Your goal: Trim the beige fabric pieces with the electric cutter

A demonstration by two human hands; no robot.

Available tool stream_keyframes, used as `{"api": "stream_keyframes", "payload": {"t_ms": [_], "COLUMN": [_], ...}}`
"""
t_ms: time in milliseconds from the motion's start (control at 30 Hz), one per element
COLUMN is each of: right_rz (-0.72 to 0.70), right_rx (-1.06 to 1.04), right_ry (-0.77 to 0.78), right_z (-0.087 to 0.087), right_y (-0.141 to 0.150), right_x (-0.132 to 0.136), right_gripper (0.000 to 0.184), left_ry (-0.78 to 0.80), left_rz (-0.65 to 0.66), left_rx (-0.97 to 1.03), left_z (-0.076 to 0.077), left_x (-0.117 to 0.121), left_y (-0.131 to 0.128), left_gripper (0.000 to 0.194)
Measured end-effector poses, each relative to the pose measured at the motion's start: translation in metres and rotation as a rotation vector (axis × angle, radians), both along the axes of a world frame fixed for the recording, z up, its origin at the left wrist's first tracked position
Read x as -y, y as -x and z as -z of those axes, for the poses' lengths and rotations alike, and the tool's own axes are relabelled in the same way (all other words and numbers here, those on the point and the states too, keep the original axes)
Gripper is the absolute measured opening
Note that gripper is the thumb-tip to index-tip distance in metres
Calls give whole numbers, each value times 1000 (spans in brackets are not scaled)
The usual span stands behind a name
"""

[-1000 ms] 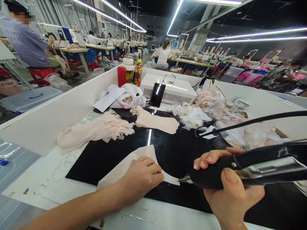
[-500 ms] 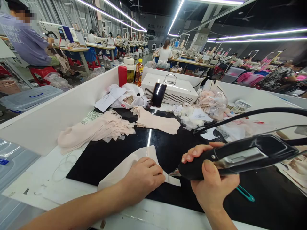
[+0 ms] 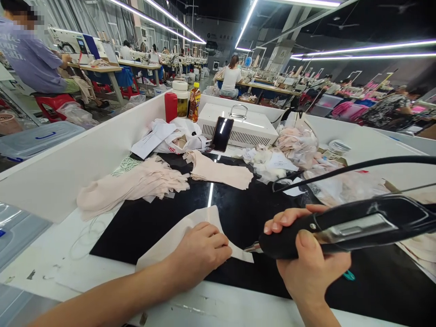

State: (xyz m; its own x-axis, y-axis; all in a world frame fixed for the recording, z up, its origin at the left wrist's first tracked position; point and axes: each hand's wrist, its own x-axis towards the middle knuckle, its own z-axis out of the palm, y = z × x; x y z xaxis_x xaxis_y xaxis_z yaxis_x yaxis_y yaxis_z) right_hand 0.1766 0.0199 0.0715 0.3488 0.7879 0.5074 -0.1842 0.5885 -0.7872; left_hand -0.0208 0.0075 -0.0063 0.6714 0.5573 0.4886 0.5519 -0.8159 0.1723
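A pale beige fabric piece (image 3: pixel 180 230) lies on the black work mat (image 3: pixel 143 225), with a narrow strip of it reaching to the right. My left hand (image 3: pixel 206 245) rests on this fabric, fingers curled and closed against it. In my right hand (image 3: pixel 308 254) is a black corded handheld tool (image 3: pixel 354 227) with a metal tip (image 3: pixel 252 247). The tip touches or hovers just over the strip's right part; I cannot tell which. Partly hidden behind my right wrist lies a small teal tool (image 3: pixel 349 275).
Stacked beige fabric pieces lie at left (image 3: pixel 136 184) and centre (image 3: pixel 221 170). Behind them stand a phone (image 3: pixel 223 134), a white vented box (image 3: pixel 243 125) and a drink bottle (image 3: pixel 194 103). A black cable (image 3: pixel 357 164) crosses on the right. White side walls (image 3: pixel 68 165) border the table.
My right hand and the tool have moved right, carrying the tip along the strip away from my left hand. The teal tool is now more covered. My view has shifted slightly.
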Motion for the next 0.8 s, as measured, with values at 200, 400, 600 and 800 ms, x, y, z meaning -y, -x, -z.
{"api": "stream_keyframes", "payload": {"t_ms": [200, 400, 600, 800], "right_rz": [-4, -59, -116, -109], "right_rx": [23, -34, -28, 22], "right_ry": [7, -17, -23, 5], "right_z": [2, -3, 3, 6], "right_y": [1, 5, 11, 10], "right_x": [0, 2, 5, 6], "right_gripper": [34, 33, 35, 28], "left_ry": [9, 17, 56, 48], "left_rz": [-4, 2, 0, 3], "left_rx": [20, 3, -8, 21], "left_z": [0, 0, -1, 0], "left_x": [0, -2, -5, -4], "left_y": [1, 1, 1, 0], "left_gripper": [14, 13, 11, 11]}}
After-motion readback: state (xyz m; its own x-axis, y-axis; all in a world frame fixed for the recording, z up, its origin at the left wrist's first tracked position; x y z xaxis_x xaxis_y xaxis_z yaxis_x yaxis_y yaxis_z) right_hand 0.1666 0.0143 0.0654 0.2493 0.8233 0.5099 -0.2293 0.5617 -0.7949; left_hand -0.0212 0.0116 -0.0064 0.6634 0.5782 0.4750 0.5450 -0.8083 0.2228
